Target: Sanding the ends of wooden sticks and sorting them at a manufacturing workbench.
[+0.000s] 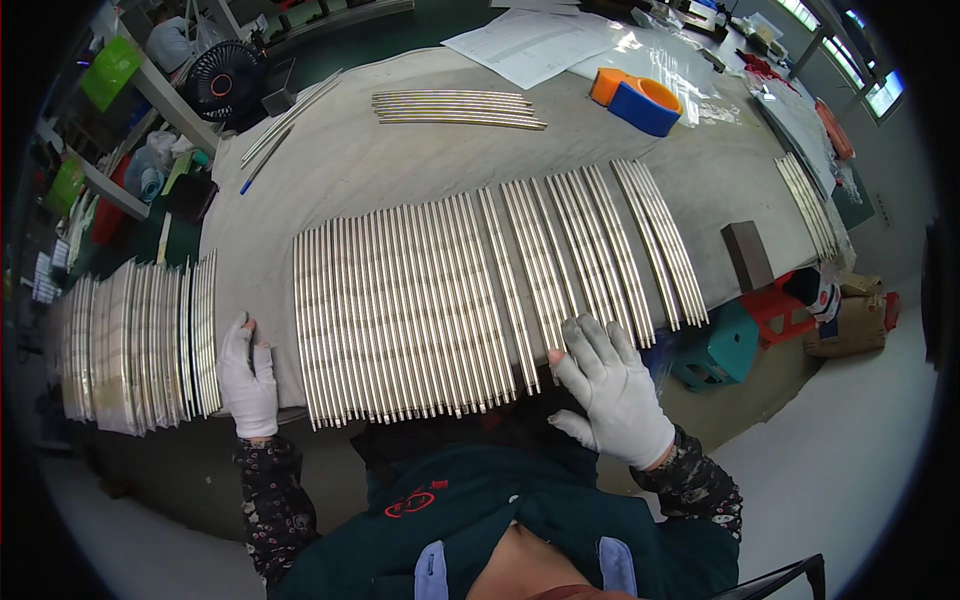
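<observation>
A wide row of slim metal rods [400,310] lies side by side across the table, their near ends reaching to the front edge. To its right come smaller groups of rods [660,245], parted by narrow gaps. My right hand [615,395], in a white glove with bare fingertips, rests with fingers spread over the near ends of the middle groups. My left hand [248,380], gloved too, lies on the table between the wide row and a bundled stack of rods [140,340] at the far left. Its fingers point away from me, and nothing shows in them.
More rods [455,107] lie at the back, near a blue pen [262,165]. Farther right are an orange and blue tape roll [640,100], paper sheets [530,45] and a dark block [747,256]. A teal stool [715,345] stands beyond the table's right front edge.
</observation>
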Demonstrator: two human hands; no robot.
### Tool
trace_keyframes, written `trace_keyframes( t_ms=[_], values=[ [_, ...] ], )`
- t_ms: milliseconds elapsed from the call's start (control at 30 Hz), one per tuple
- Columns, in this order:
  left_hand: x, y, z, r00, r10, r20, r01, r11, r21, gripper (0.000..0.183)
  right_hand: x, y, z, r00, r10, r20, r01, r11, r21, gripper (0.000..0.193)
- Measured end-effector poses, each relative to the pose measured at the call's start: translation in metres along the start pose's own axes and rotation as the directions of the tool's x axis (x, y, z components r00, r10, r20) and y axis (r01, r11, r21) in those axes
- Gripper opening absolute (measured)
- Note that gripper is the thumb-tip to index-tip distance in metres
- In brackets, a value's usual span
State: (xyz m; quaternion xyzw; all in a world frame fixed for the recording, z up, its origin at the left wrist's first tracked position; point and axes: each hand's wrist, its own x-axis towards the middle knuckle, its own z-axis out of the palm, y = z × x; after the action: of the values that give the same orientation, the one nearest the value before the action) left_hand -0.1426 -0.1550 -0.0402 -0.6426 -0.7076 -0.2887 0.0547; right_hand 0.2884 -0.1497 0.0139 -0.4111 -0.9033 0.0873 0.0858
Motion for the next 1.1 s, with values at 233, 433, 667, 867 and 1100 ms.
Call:
trace_keyframes(
  t_ms=[233,433,667,867,1100],
  values=[
    [0.001,0.001,0.0,1.0,-0.004,0.002,0.004,1.0,0.015,0.028,-0.006,0.002,0.006,0.997,0.038,-0.066,-0.039,0.999,-0.013,0.073],
    [0.002,0.003,0.0,1.0,-0.013,-0.013,0.012,1.0,-0.026,0.027,0.017,-0.028,0.006,0.995,-0.097,0.004,0.095,0.987,0.126,0.068],
    [-0.001,0.001,0.001,1.0,-0.001,-0.01,0.001,1.0,0.013,0.027,0.008,-0.016,0.009,0.999,-0.033,0.014,0.032,0.999,0.039,0.069],
    [0.001,0.003,-0.001,1.0,-0.004,0.002,0.004,1.0,0.005,0.027,-0.004,-0.015,0.008,0.997,0.05,-0.06,-0.052,0.998,-0.023,0.068],
    [0.002,0.001,0.001,1.0,-0.006,0.004,0.006,1.0,0.013,0.027,0.002,-0.026,0.008,0.997,0.057,-0.054,-0.055,0.997,0.048,0.065]
  ],
)
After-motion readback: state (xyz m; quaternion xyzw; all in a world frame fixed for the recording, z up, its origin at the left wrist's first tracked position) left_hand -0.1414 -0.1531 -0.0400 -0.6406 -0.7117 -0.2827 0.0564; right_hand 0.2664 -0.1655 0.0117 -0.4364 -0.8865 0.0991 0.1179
